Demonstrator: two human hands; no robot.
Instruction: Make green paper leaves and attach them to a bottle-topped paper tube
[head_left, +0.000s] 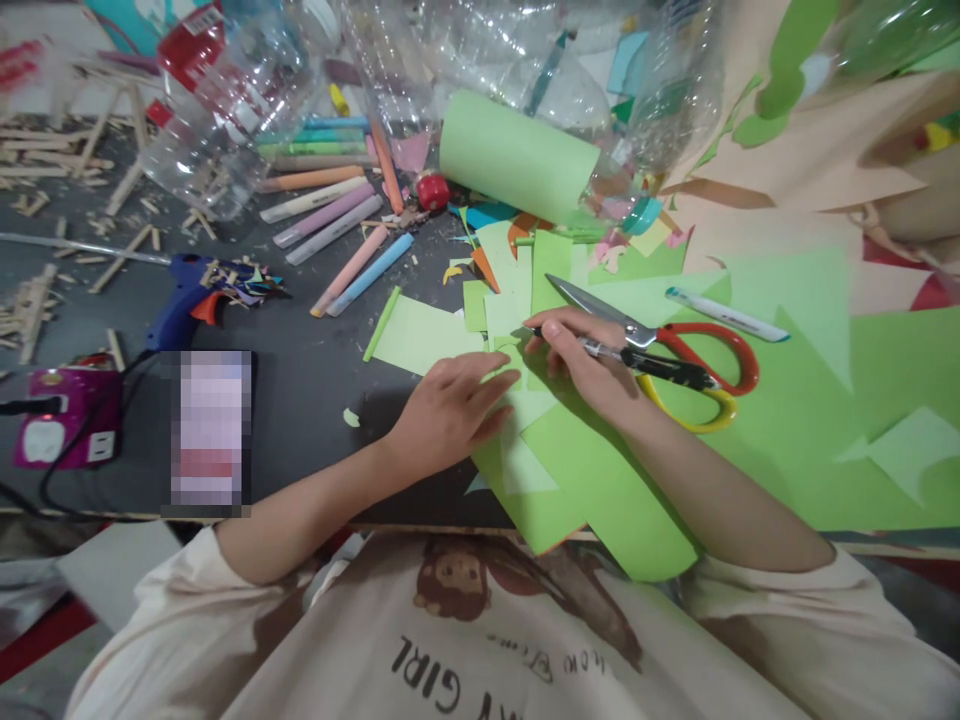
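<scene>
My right hand grips a black pen, its tip pointing left over small pale green paper pieces. My left hand lies open, fingers stretched toward those pieces and holding nothing I can see. Partly behind the right hand are scissors with one red and one yellow handle, resting on green paper. A pale green sheet with a brighter green strip along its left edge lies just beyond the left hand. Another white marker rests to the right.
Several coloured markers lie at the back, near a bottle wrapped in green paper. Clear plastic bottles crowd the far side. At left are a blue glue gun, a phone, a purple power socket and wooden sticks.
</scene>
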